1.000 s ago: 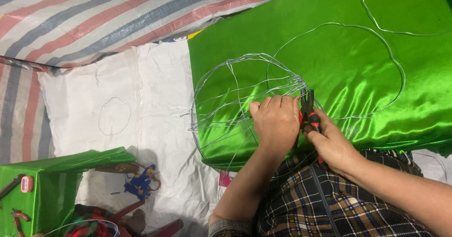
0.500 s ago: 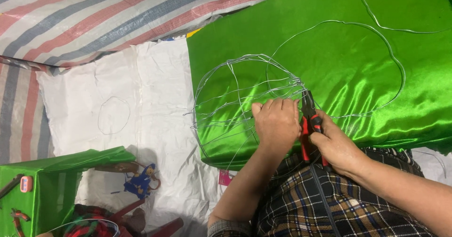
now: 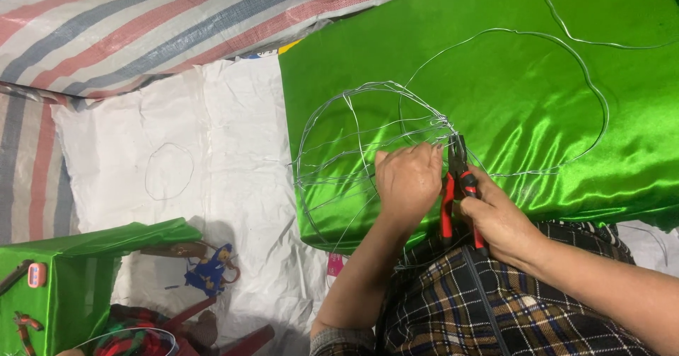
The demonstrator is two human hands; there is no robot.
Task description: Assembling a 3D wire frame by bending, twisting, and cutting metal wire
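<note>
A rounded frame of thin silver wire (image 3: 353,147) lies on shiny green satin cloth (image 3: 509,101). My left hand (image 3: 409,179) presses down on the frame's right side, fingers closed over the wires. My right hand (image 3: 501,218) grips red-handled pliers (image 3: 456,186), whose dark jaws point up at the wire junction just beside my left fingertips. A larger wire loop (image 3: 598,94) runs out from that junction across the cloth to the right.
White sheet (image 3: 177,136) with a small wire ring (image 3: 168,170) lies to the left, on a striped tarp (image 3: 141,23). A green-covered box (image 3: 64,271) stands at lower left, with a blue object (image 3: 209,271) and red stool legs nearby. My plaid lap fills the bottom right.
The pliers' jaws have shifted slightly upward toward the wire junction. My left hand stays on the frame; the view has barely moved.
</note>
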